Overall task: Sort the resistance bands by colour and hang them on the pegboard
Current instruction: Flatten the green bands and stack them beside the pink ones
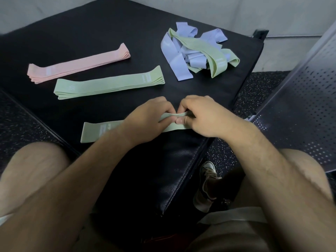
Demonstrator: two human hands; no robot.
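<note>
A green band lies flat near the front of the black padded block. My left hand and my right hand both pinch its right end between fingers and thumbs. Further back lie a neat stack of green bands and a neat stack of pink bands. At the back right sits a tangled heap of lilac bands mixed with green bands. The perforated pegboard stands at the right.
The block's front corner points toward my knees, with my shoe on the speckled floor beside it. A grey wall runs behind the block. My bare thighs fill the lower corners.
</note>
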